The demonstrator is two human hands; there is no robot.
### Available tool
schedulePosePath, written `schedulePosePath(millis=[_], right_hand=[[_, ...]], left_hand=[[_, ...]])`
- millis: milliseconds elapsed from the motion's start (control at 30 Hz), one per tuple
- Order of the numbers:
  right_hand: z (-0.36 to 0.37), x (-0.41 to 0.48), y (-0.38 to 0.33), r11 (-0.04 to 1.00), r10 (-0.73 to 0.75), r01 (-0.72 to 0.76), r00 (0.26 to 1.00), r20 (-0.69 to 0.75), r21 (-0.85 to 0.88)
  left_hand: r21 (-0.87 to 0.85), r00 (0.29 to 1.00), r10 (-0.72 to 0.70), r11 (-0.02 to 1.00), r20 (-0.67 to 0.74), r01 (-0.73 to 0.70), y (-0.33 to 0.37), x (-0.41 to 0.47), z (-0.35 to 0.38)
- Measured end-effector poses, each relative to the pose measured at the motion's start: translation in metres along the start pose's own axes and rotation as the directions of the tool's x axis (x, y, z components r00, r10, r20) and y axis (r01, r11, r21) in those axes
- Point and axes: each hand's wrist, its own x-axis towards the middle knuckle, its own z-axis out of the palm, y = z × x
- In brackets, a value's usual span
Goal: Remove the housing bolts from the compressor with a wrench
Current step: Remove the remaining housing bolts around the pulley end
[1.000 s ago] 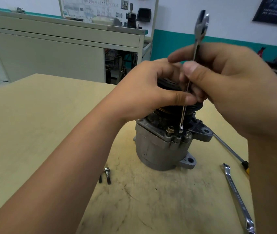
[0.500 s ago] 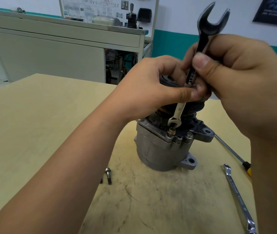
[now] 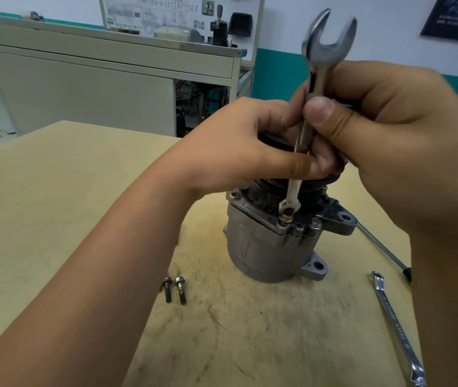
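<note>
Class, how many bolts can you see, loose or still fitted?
4. Two loose bolts lie together on the table; a third bolt sits under the wrench; a fourth bolt stands right of it on the compressor. Others may be hidden.

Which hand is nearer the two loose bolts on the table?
Left. The left hand grips the compressor top, above and right of the bolts; the right hand, pinching the wrench, is farther right.
</note>
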Motion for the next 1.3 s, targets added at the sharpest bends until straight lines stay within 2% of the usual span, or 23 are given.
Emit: schedulePosePath(millis=[133,233,300,467,567,733,867,1033,1167,1300], right_hand=[[-0.002,-0.001,-0.002,0.996,0.003,-0.008,0.998,0.055,0.094],[-0.005,-0.001,-0.002,0.986,0.038,-0.054,0.994,0.105,0.157],[-0.005,-0.001,-0.001,0.976,0.059,-0.083,0.991,0.122,0.201],[0.001,0.000,0.000,0.976,0.077,-0.086,0.996,0.056,0.199],[0.002,0.001,0.001,0.980,0.068,-0.073,0.997,0.031,0.187],[-0.004,0.000,-0.001,0.995,0.018,-0.016,0.999,-0.028,0.096],[-0.004,0.000,-0.004,0.995,0.021,-0.012,0.996,-0.088,0.098],[0.000,0.002,-0.004,0.990,0.080,-0.072,0.995,-0.062,0.117],[0.000,0.002,-0.003,0.999,0.032,-0.034,0.996,-0.084,-0.022],[-0.008,0.001,-0.005,0.999,-0.029,0.022,0.989,-0.148,-0.047]], left_hand=[[-0.021,0.989,0.018,1.000,0.144,-0.016,0.002,-0.002,-0.003],[-0.007,0.983,0.015,1.000,0.181,-0.014,0.002,-0.001,-0.003],[0.002,0.986,0.001,1.000,0.170,-0.001,0.001,-0.001,-0.004],[0.046,0.997,-0.015,0.999,0.071,0.011,-0.001,0.001,-0.001],[0.038,0.999,0.017,0.999,0.046,-0.019,-0.002,0.002,0.002],[0.187,0.998,0.058,0.981,-0.005,-0.056,0.001,0.005,0.009],[0.209,0.996,0.090,0.974,-0.021,-0.084,0.002,0.005,0.013],[0.216,0.995,0.088,0.974,-0.050,-0.076,-0.001,0.005,0.011],[0.135,0.999,0.031,0.990,-0.022,-0.028,0.000,0.004,0.008],[0.112,1.000,0.011,0.994,-0.013,-0.010,0.002,0.004,0.007]])
